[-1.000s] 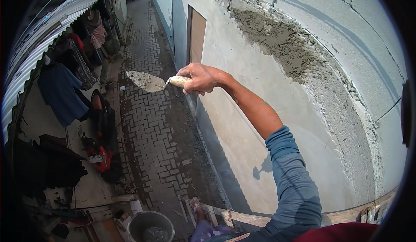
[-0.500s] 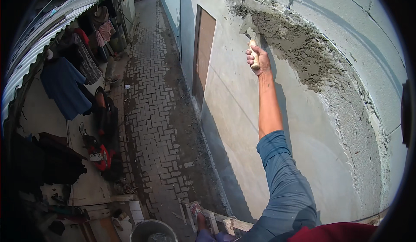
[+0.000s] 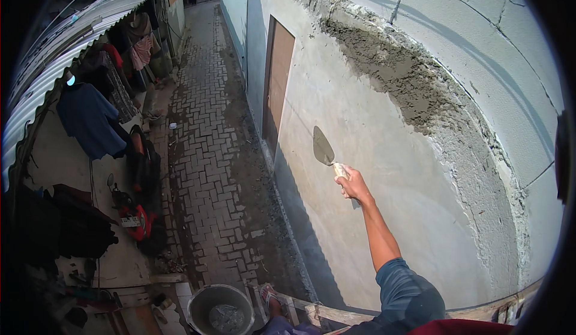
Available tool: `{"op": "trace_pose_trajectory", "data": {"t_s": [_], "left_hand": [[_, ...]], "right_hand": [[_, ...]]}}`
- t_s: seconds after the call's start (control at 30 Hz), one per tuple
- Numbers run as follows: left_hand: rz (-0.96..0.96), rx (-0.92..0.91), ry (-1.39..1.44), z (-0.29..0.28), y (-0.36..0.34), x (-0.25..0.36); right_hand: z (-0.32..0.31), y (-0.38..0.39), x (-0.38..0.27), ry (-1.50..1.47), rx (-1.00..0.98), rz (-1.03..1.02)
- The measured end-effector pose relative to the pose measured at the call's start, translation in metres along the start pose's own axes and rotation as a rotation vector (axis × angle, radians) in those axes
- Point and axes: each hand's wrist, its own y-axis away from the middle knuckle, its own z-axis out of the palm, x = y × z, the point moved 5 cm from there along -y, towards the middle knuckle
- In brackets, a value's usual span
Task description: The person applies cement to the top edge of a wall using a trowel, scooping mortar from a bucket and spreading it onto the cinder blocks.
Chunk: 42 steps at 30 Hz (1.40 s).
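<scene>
My right hand (image 3: 354, 185) is closed round the pale handle of a pointed trowel (image 3: 323, 146), held out in front of the smooth part of the plastered wall (image 3: 384, 173). The blade points up and away, its face grey. Above and to the right of the hand, a band of wet, rough mortar (image 3: 399, 74) clings to the upper wall. A dark bucket (image 3: 221, 311) with some grey mix in its bottom stands at the lower edge, left of my foot. My left hand is out of view.
Wooden planks (image 3: 339, 314) run beside my sandalled foot (image 3: 270, 293). Below lies a brick-paved alley (image 3: 207, 149). On its left are a red motorbike (image 3: 135, 221), hanging clothes (image 3: 90, 119) and a corrugated roof (image 3: 90, 41). A brown door (image 3: 280, 77) is set in the wall.
My right hand has come down and back from the mortar band, carrying the trowel away from the wall's top. The bucket now shows more fully at the lower edge.
</scene>
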Motion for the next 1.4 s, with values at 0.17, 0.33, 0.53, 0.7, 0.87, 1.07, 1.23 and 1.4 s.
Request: {"op": "trace_pose_trajectory", "data": {"t_s": [0.17, 0.33, 0.53, 0.7, 0.87, 1.07, 1.23, 1.4], "left_hand": [[0.03, -0.032, -0.02, 0.02, 0.012, 0.008], [-0.045, 0.111, -0.005, -0.006, 0.035, 0.009], [-0.039, 0.125, -0.052, -0.065, 0.007, -0.014], [-0.002, 0.115, -0.077, -0.06, 0.009, -0.012], [-0.009, 0.121, -0.054, -0.065, 0.014, -0.014], [-0.086, 0.164, 0.06, -0.105, 0.021, -0.03], [0.735, -0.22, -0.698, 0.013, 0.076, 0.017], [0.298, -0.159, -0.273, -0.069, 0.005, -0.019]], "right_hand": [[-0.017, -0.112, -0.12, 0.151, 0.109, -0.246], [-0.032, -0.219, -0.21, 0.08, 0.205, -0.339], [-0.051, -0.263, -0.25, -0.022, 0.365, -0.361], [-0.061, -0.246, -0.252, -0.119, 0.445, -0.445], [-0.066, -0.225, -0.237, -0.147, 0.575, -0.506], [-0.068, -0.173, -0.234, 0.406, 0.745, -0.643], [-0.06, -0.115, -0.258, 0.473, 0.354, -0.807], [0.01, -0.074, -0.291, 0.127, -0.36, -0.509]]}}
